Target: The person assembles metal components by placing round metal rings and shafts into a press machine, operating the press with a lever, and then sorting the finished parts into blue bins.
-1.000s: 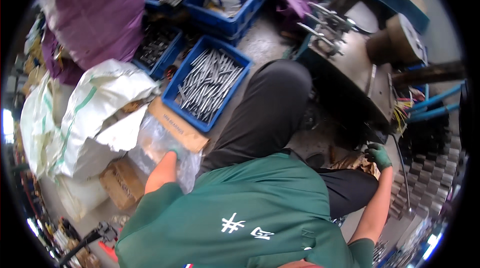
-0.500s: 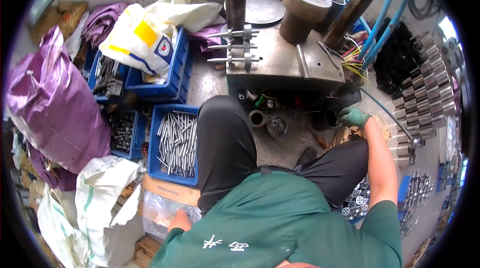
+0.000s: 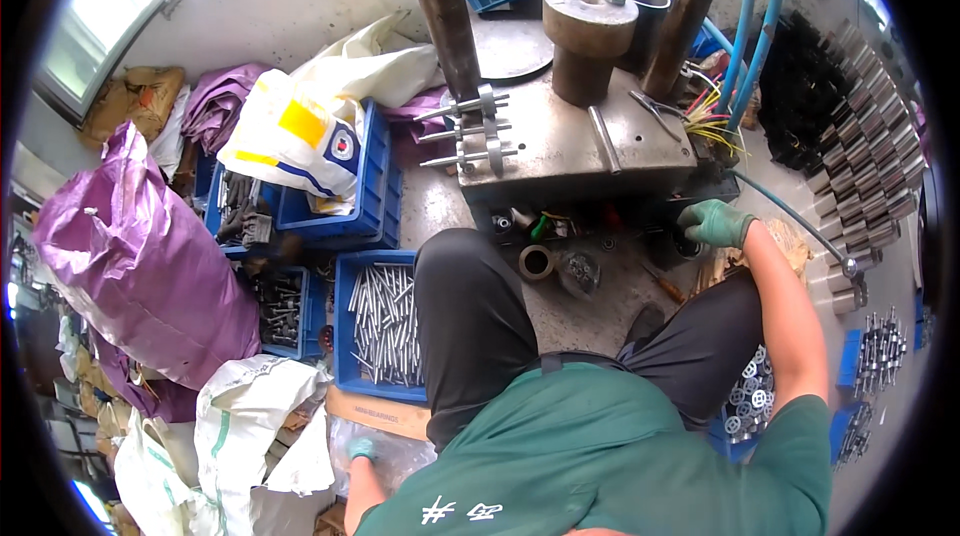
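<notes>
My right hand (image 3: 722,224), in a green glove, is at the right front of the steel press block (image 3: 640,154). Its fingers curl downward together beside a dark round cylinder (image 3: 687,246); whatever they hold, if anything, is hidden. Low on the left, my left hand (image 3: 362,449), also gloved, reaches over a clear plastic bag (image 3: 400,446) inside a cardboard box (image 3: 375,414); its fingers are too small and blurred to read. On the block's left edge lie several thin shafts with round collars (image 3: 491,126). A thick round steel ram (image 3: 582,66) stands on the block.
Left of my knee is a blue bin (image 3: 347,366) of metal pins (image 3: 388,321). Further left stand a purple sack (image 3: 150,266) and a white sack (image 3: 240,416). Stacked steel cylinders (image 3: 868,156) rise at the right, near a ball-ended lever (image 3: 790,211). A loose metal rod (image 3: 605,139) lies on the block.
The view has shifted, and the scene sits lower. My left forearm and gloved hand now show further out over the plastic bag. My right hand stays near the dark cylinder.
</notes>
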Demonstrator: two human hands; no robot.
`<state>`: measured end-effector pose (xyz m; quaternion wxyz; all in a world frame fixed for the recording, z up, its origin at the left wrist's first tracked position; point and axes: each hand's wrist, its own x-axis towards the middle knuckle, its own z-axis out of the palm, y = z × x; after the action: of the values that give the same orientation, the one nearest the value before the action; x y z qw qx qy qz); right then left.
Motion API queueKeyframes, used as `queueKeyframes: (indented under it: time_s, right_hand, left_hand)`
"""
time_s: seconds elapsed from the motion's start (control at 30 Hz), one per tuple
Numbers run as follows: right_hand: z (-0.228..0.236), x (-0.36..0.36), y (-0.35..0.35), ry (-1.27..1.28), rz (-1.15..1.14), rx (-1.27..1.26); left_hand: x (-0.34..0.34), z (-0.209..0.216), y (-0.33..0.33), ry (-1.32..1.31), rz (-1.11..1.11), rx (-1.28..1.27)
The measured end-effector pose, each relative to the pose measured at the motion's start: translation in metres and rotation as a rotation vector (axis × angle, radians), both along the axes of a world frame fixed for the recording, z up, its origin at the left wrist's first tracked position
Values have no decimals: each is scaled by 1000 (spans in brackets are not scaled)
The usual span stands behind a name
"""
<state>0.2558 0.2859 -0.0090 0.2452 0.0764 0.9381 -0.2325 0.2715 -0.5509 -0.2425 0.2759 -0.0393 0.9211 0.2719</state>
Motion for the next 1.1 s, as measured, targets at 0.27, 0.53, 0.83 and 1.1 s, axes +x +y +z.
queueKeyframes:
  time_s: [0.27, 0.53, 0.83, 1.1]
  right_hand:
    - [115, -53, -126, 457, 281, -403]
    - [61, -85, -186, 605, -96, -858]
    - [53, -75, -165, 480, -514, -1100]
    - [35, -89, -142, 293, -639, -1562]
  left_hand:
    - [-90, 199, 18, 700, -13, -157]
    - [-180, 361, 385, 781, -512, 687]
    - [-205, 272, 570, 357, -424, 1251]
    - [-219, 256, 574, 414, -195, 1330]
